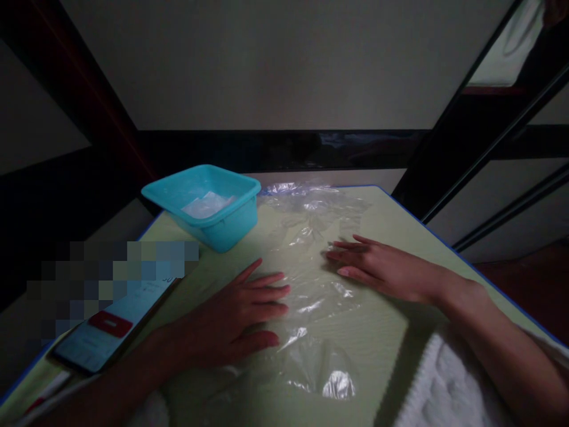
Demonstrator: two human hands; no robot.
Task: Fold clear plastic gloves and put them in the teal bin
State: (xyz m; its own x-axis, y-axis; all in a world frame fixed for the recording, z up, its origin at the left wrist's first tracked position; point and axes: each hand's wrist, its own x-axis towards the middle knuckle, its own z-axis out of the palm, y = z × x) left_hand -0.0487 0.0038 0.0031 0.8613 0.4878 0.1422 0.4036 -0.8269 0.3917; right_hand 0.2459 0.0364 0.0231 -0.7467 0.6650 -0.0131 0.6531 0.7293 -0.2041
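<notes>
Nearest, well short of the turquoise basin (240, 224), a white, quilted-looking sleeve (438, 382) stood pushed back from the right wrist. The clear plastic film (311, 308) lay spread on the desk (386, 222), its near end far in front of the basin and its far end just right of it; the long axis ran straight away from the person. It was thin, glossy and crinkled, with uneven edges. Nearer than the basin, the left hand (244, 311) lay palm down, fingers fanned, over the film's left side, gripping nothing. A slim, lit phone (142, 293) lay slantwise to the basin's near left. The right hand (377, 267), right of the basin, was flat with fingers loosely extended at the film's right side, grasping nothing. The basin, smooth and flared-rimmed, contained whitish, filmy pieces (208, 204).
</notes>
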